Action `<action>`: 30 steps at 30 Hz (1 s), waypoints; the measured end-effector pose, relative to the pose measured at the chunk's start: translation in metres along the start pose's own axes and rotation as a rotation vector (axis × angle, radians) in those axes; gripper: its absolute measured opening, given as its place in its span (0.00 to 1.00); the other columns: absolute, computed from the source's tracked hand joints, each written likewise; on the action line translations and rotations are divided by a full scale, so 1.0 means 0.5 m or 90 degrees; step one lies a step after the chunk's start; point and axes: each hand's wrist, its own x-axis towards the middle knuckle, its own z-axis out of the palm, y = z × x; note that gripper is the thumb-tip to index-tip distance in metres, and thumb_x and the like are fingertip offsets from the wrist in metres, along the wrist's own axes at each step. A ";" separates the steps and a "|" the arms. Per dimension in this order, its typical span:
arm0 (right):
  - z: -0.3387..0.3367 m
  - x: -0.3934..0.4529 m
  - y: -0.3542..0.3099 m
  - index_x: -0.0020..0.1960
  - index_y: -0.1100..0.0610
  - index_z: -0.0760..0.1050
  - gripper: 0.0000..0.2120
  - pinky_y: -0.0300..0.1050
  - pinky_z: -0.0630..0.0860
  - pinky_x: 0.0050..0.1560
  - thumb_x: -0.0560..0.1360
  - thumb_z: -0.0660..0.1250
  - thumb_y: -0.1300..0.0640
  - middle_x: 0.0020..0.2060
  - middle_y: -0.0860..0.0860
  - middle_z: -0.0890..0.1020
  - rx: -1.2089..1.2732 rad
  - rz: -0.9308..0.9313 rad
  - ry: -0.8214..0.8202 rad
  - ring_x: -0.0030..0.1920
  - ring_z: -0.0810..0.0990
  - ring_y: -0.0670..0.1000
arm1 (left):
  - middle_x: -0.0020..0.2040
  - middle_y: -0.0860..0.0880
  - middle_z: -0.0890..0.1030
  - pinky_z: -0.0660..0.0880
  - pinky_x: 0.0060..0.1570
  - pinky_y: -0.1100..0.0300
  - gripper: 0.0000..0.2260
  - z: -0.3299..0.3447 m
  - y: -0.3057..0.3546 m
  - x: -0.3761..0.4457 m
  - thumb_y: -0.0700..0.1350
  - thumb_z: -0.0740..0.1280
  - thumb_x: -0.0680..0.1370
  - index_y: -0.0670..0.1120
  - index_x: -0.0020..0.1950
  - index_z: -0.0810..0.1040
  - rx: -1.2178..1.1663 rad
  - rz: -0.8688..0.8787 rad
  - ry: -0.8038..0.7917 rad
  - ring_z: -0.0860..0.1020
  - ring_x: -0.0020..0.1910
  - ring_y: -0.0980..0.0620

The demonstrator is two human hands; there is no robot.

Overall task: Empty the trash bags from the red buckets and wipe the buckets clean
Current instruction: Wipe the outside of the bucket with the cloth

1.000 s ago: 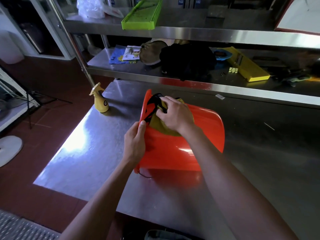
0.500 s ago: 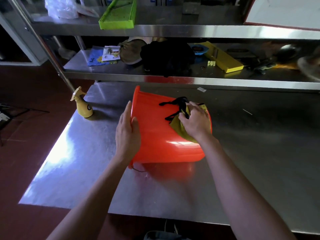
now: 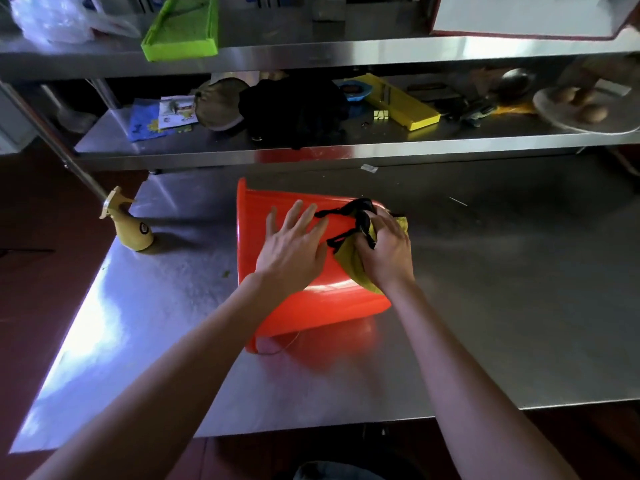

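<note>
A red bucket (image 3: 304,306) lies on its side on the steel table (image 3: 502,323), its rim to the left. My left hand (image 3: 294,247) rests flat on the bucket's upper wall with the fingers spread. My right hand (image 3: 384,247) grips a yellow-green cloth (image 3: 349,265) with black straps (image 3: 343,216) and presses it against the bucket's wall near the base. The bucket's inside is hidden from view.
A yellow spray bottle (image 3: 130,226) stands on the table left of the bucket. Behind it, a low steel shelf (image 3: 346,150) carries a black bundle (image 3: 294,109), a yellow slicer (image 3: 398,102), leaflets and a plate. A green tray (image 3: 181,27) sits on the upper shelf.
The bucket has been turned on the table. My left hand moved from its rim onto the upper wall and spread flat. My right hand with the cloth slid toward the bucket's base.
</note>
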 end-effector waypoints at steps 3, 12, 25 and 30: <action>-0.014 0.012 0.022 0.70 0.53 0.75 0.25 0.53 0.71 0.69 0.76 0.59 0.46 0.71 0.51 0.75 0.048 0.015 0.006 0.71 0.71 0.55 | 0.84 0.46 0.57 0.42 0.78 0.32 0.25 0.011 0.014 0.015 0.53 0.56 0.85 0.49 0.83 0.60 -0.003 -0.006 -0.008 0.49 0.84 0.44; -0.055 0.073 0.109 0.63 0.56 0.78 0.14 0.34 0.67 0.49 0.78 0.66 0.60 0.54 0.48 0.80 0.226 0.030 -0.013 0.55 0.78 0.50 | 0.85 0.51 0.52 0.45 0.80 0.38 0.29 0.014 0.017 0.103 0.63 0.46 0.84 0.57 0.84 0.51 0.066 -0.042 -0.087 0.48 0.84 0.47; -0.033 0.149 0.196 0.68 0.55 0.75 0.17 0.34 0.69 0.59 0.80 0.65 0.59 0.64 0.48 0.79 0.379 0.016 -0.072 0.63 0.76 0.46 | 0.81 0.47 0.62 0.44 0.74 0.25 0.29 0.077 0.174 0.244 0.59 0.50 0.81 0.50 0.80 0.62 0.044 -0.294 -0.059 0.53 0.82 0.38; -0.019 0.160 0.216 0.69 0.53 0.75 0.16 0.43 0.71 0.68 0.81 0.64 0.58 0.67 0.47 0.77 0.428 0.029 -0.060 0.68 0.75 0.48 | 0.84 0.49 0.58 0.40 0.77 0.30 0.35 0.090 0.152 0.249 0.67 0.40 0.80 0.54 0.83 0.59 0.066 -0.283 -0.060 0.49 0.84 0.42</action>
